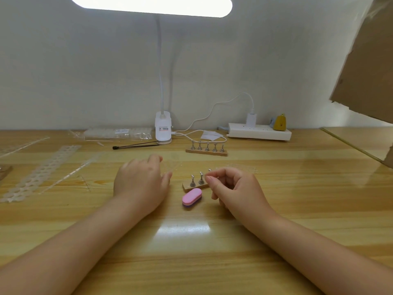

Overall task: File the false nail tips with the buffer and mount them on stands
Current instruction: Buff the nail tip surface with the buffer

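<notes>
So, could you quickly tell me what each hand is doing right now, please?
Left hand: open, fingers resting on a clear sheet of nail tips.
Right hand: fingers curled in a pinch; anything held cannot be told.

I see a pink buffer (191,196) with a purple underside, silver stands (197,180) on tan wood, a white lamp (163,130), and a yellow-striped wooden table (276,188).

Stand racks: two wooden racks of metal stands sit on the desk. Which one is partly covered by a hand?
The near rack, just behind the pink buffer; the right hand hides its right end. The far rack shows all five stands.
</notes>
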Action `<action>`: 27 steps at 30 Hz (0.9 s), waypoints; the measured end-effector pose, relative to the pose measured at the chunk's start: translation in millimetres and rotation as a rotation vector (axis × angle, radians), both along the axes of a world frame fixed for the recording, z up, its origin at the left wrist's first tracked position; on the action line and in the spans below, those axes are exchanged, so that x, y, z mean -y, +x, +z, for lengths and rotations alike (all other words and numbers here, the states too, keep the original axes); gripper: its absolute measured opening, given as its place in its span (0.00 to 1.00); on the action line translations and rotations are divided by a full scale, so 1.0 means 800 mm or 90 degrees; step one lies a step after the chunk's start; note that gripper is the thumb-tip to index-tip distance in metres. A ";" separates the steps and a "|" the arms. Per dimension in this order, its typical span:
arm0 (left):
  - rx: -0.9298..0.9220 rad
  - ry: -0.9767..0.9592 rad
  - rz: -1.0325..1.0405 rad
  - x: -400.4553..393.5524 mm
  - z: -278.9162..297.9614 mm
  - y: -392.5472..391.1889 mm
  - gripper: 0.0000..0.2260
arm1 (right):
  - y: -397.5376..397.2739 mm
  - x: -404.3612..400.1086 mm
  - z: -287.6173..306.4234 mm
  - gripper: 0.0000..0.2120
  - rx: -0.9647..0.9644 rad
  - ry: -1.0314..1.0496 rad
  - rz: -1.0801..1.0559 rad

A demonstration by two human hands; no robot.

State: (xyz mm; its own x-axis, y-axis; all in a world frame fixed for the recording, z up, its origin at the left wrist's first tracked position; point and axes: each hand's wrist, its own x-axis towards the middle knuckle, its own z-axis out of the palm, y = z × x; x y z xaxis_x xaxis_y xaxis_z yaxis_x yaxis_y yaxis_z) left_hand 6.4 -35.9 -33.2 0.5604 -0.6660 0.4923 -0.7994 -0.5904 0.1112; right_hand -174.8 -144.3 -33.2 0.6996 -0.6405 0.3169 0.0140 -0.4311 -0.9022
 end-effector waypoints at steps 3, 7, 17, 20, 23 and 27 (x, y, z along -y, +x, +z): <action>0.005 0.009 0.003 0.000 -0.001 0.002 0.17 | 0.000 0.001 0.000 0.02 -0.003 0.023 0.008; 0.005 0.056 0.035 0.000 -0.001 0.000 0.17 | 0.000 0.002 0.001 0.04 -0.001 0.048 0.016; -0.003 -0.006 -0.173 -0.004 0.009 -0.055 0.19 | 0.001 0.002 0.001 0.04 0.084 0.095 0.020; -0.020 -0.001 -0.198 -0.006 0.006 -0.058 0.14 | 0.001 0.001 0.002 0.05 0.093 0.106 0.019; -0.029 -0.025 -0.221 -0.006 0.005 -0.057 0.10 | 0.001 0.000 0.004 0.06 0.099 0.126 0.027; -0.137 -0.167 -0.244 -0.004 0.006 -0.057 0.08 | 0.001 -0.001 0.007 0.06 0.104 0.170 0.038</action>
State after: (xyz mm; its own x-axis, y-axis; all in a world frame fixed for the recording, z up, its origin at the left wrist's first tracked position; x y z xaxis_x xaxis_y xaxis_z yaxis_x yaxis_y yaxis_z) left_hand -39.3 -32.7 -28.5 0.4069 -0.7132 0.5708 -0.8956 -0.1886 0.4029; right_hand -174.3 -143.6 -27.6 0.6924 -0.6754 0.2538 0.1858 -0.1730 -0.9672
